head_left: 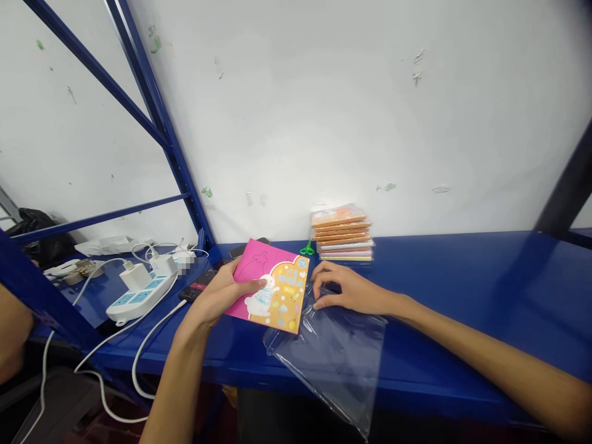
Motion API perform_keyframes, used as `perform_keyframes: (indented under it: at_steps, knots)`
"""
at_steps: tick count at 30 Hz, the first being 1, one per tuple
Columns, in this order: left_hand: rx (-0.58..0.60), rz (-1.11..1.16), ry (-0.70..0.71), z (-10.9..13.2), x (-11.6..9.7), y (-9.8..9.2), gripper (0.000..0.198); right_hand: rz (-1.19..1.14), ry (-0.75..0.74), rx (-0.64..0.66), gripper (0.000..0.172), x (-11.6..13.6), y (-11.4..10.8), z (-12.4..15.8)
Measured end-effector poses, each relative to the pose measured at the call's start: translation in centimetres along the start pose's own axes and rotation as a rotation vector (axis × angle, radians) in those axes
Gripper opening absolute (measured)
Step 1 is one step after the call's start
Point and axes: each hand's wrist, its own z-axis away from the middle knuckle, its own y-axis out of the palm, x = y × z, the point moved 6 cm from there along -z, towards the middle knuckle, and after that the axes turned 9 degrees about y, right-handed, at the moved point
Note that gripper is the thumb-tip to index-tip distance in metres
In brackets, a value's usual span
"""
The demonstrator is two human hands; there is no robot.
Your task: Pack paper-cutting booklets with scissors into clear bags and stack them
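Left hand [217, 290]: clamped on the booklet's left edge, thumb across the front cover, the other fingers mostly behind it (their spacing hidden). This grip seems to keep the booklet lifted and facing the camera.

Booklet [272, 290]: pink and orange cover with a white rabbit, tilted, at the middle of the view, its lower right corner just above the clear plastic bag.

Right hand [346, 290]: resting on the clear plastic bag, fingers loosely together and curved, thumb apart from them. The hand's weight probably keeps the light plastic from sliding.

Clear plastic bag [328, 364]: lying flat, at 4 o'clock from the booklet, its far end hanging over the shelf's front edge.

Stack of booklets [342, 234]: at 1 o'clock from the booklet, against the wall (squared up, likely for easy reach).

Scissors [306, 248]: green handles, beside the stack.

Blue metal shelf [462, 277]: bears everything above.

Phone [198, 282]: at 9 o'clock from the booklet.

Power strip [139, 296]: further out at 9 o'clock, with a white charger [135, 277] plugged in.
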Motion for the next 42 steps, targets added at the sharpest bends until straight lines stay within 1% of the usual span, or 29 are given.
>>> perform_keyframes:
  at_steps: [5,8,15,20,23,26,28,32,38,42]
  knots:
    - [-0.095,0.038,0.015,-0.3,0.0,-0.6,0.064,-0.034,0.027,0.011,0.022,0.3,-0.2,0.1]
    - [-0.110,0.035,0.008,-0.2,0.1,-1.0,0.064,-0.069,0.034,-0.004,0.020,0.3,-0.4,0.1]
    - [-0.003,0.032,-0.030,0.1,0.1,-0.8,0.062,-0.085,0.034,-0.079,0.019,-0.2,-0.9,-0.1]
    - [0.071,0.041,-0.041,0.4,0.0,-0.4,0.071,-0.123,0.037,-0.098,0.028,-0.7,-1.0,-0.3]
    - [0.109,0.047,-0.030,0.6,-0.1,-0.3,0.071,-0.212,0.058,-0.107,0.033,-1.1,-0.9,-0.4]
    - [0.127,0.045,-0.027,0.7,-0.1,-0.3,0.068,-0.331,0.096,-0.122,0.039,-1.6,-0.7,-0.5]
    - [0.134,0.052,-0.030,0.7,0.0,-0.3,0.067,-0.390,0.114,-0.128,0.040,-1.8,-0.6,-0.6]
    - [0.152,0.071,-0.034,0.6,0.1,-0.1,0.065,-0.446,0.136,-0.132,0.042,-2.0,-0.8,-0.7]
    - [0.188,0.091,-0.048,0.7,0.3,0.4,0.056,-0.516,0.157,-0.150,0.044,-2.6,-1.2,-0.8]
    - [0.182,0.083,-0.047,0.8,0.1,0.5,0.064,-0.541,0.180,-0.152,0.044,-2.8,-1.4,-0.8]
